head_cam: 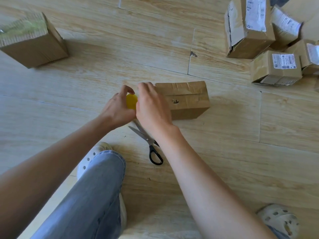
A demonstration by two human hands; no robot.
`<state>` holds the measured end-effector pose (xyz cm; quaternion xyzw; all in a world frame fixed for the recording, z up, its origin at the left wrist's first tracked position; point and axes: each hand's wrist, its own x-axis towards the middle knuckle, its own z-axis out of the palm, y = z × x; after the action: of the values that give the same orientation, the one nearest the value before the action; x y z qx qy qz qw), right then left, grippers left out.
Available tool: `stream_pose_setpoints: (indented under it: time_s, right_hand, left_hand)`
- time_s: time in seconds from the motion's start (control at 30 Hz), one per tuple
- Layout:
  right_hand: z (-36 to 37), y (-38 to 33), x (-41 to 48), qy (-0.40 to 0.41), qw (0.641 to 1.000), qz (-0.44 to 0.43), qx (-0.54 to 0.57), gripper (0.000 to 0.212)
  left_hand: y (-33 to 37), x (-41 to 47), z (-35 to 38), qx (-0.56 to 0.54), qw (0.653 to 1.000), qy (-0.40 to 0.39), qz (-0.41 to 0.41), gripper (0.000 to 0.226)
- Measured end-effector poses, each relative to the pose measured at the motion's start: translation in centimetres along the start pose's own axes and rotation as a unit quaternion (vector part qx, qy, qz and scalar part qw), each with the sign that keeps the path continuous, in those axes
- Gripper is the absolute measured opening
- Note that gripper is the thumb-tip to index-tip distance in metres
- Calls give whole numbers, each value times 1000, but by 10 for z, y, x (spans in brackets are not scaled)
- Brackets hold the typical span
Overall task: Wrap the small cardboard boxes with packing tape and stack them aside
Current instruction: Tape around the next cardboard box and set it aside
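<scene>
Fingers [128, 89] of the left hand [119, 109] curl round a yellow tape roll [131, 101], just beside the left end of a small cardboard box [188, 100] lying on the wooden floor [224, 152]. The right hand [152, 109] covers that end with bent fingers, perhaps pinching tape, though I cannot tell. Scissors [146, 138] lie under the wrists, with labelled boxes [269, 40] piled well apart at the upper right.

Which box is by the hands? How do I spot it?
Look at the middle of the wooden floor, just beyond the scissors. The box lies beside the right hand. Unlike the labelled boxes top right, it has a small hole on top.
</scene>
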<state>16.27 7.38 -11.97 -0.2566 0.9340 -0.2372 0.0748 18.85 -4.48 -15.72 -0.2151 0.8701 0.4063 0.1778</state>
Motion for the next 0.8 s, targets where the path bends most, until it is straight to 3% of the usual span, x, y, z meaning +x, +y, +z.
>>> stream_pose_setpoints:
  time_s: [0.1,0.2,0.33,0.47,0.63,0.8]
  right_hand:
    - [14,-11,23,-107,991,29,-77,41]
    - [20,-16,30,-162,982,86,-38,35]
    - [18,-14,22,-75,992,100,7,23]
    - [4,-4,10,15,981,152,116,21]
    - [-20,2,0,68,965,173,186,14]
    - [-35,1,-13,79,961,166,208,12]
  left_hand:
    - [-13,-5,-1,-12,999,5,37,56]
    - [-24,-9,-3,-35,997,13,64,60]
    - [-28,-15,-6,-35,992,43,113,65]
    - [-23,-20,-19,-86,983,46,157,84]
    - [-10,-13,-32,16,989,14,144,41]
    - [0,-6,-37,49,988,-13,148,47]
